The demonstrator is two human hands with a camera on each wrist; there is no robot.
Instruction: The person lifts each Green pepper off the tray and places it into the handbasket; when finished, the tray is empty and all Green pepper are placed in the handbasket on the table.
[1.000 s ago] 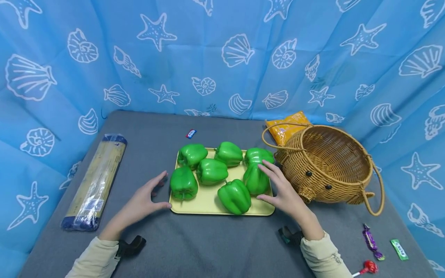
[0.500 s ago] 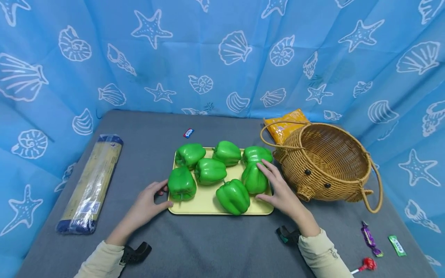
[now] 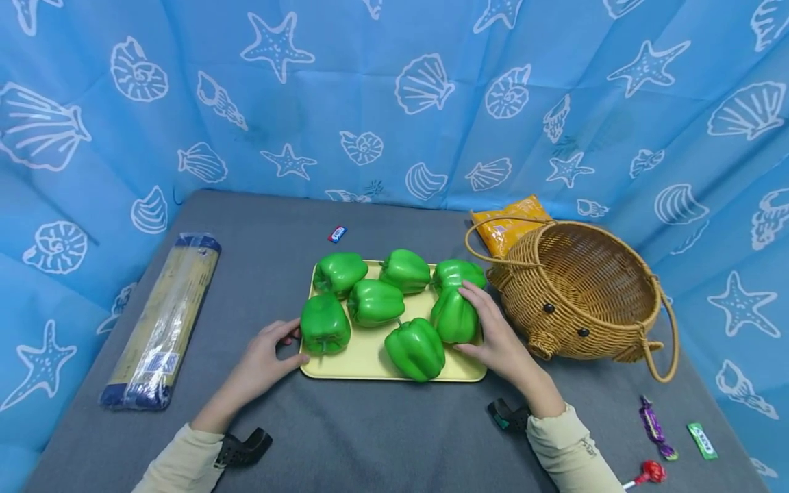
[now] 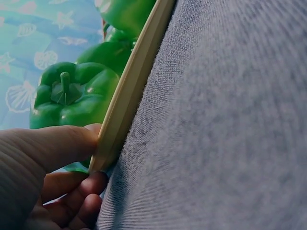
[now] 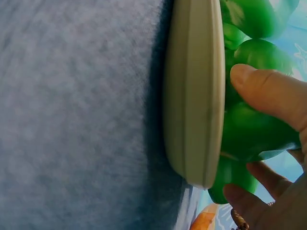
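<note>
Several green bell peppers [image 3: 377,303] lie on a pale yellow tray [image 3: 364,366]. At the tray's left front corner, my left hand [image 3: 261,359] pinches the rim, and the left wrist view shows the thumb [image 4: 72,143] on the edge with curled fingers below it. A bell pepper [image 3: 323,324] sits right beside that hand. My right hand [image 3: 498,335] curves round the bell pepper [image 3: 454,316] at the tray's right front. In the right wrist view its thumb [image 5: 268,91] lies against that pepper, with the fingers on the far side partly hidden.
A wicker pig-faced basket [image 3: 573,294] stands right of the tray, an orange packet [image 3: 508,222] behind it. A long noodle-like packet [image 3: 163,322] lies at left. Wrapped candies [image 3: 655,428] and a red lollipop [image 3: 652,471] lie at front right, a small candy [image 3: 337,234] behind.
My left hand has moved right onto the tray's edge, its fingers closing at the corner. The right hand stays by the same pepper, nearly still. The tray and peppers have not visibly moved.
</note>
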